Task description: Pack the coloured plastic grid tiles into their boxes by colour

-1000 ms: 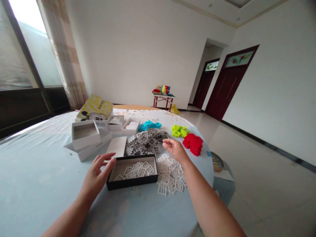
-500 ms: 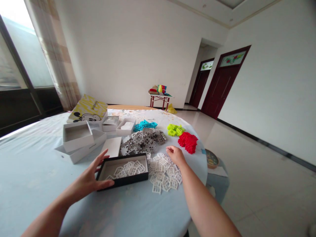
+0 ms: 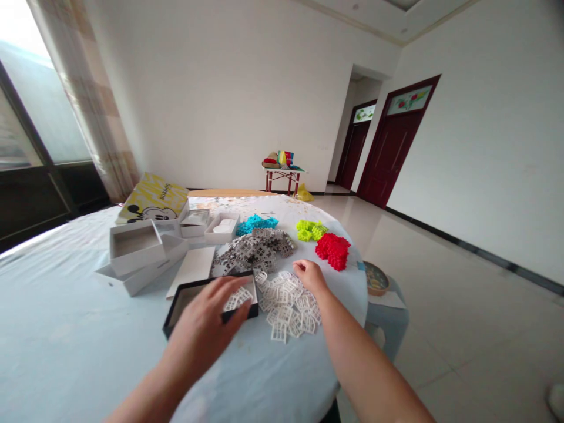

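My left hand [image 3: 205, 320] is over the black-rimmed open box [image 3: 183, 294], fingers stretched out and thumb apart, holding nothing. White lattice pieces [image 3: 238, 298] like small window frames lie inside the box, partly hidden by this hand. My right hand [image 3: 309, 276] is closed at the far right edge of a loose pile of the same white lattice pieces [image 3: 286, 302]. Whatever its curled fingers may hold cannot be made out. Just behind the box rises a heap of grey interlocking plastic pieces [image 3: 255, 249].
Red pieces [image 3: 333, 251], lime-green pieces [image 3: 311, 230] and blue pieces [image 3: 257, 224] lie farther back. White boxes [image 3: 136, 247], a white lid [image 3: 191, 267] and a yellow cartoon box [image 3: 154, 200] stand left. Beyond the table's right edge is a stool with a round container [image 3: 376, 279].
My left hand has left the box's left end and moved right, over its middle. The box has shifted slightly left. My right hand stays closed beside the pile.
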The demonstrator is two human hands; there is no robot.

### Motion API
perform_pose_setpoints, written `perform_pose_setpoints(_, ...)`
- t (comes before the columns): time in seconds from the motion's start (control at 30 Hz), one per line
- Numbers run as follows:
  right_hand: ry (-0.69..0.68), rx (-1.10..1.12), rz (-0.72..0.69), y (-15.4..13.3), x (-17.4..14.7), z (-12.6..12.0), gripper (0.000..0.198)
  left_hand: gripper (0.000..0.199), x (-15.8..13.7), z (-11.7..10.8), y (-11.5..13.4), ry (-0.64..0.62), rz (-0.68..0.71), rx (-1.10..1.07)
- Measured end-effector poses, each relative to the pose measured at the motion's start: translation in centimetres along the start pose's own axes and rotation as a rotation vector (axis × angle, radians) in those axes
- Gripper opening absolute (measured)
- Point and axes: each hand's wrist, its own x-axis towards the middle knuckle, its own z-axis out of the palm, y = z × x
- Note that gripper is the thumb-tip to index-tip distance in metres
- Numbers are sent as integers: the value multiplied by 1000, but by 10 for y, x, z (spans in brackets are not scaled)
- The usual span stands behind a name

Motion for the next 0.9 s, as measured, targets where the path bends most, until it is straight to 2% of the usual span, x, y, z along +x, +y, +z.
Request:
perform_pose_setpoints(0.1,-1,-8,0,0,-1,0,23,31,-1,29,47,-203,185,-19)
perform_pose_setpoints(0.17,-4,-13,-7,-1,-2,0,23,39,-2,53,63,-292,232,47)
perform_pose_setpoints(0.27,-8,-19,-18,-1,-3,-1,23,57,-1,87,68,-350,191,183)
perform_pose_setpoints(0.37,-14,-16,-27,0,-3,-1,22,67,4,107,62,-388,118,275)
perform_pose_setpoints(0.57,-12,11,-48,4,-2,1,23,51,13,115,55,-383,140,318)
perform_pose_setpoints(0.9,-5,29,-49,9,0,4,22,22,23,108,49,-378,160,291)
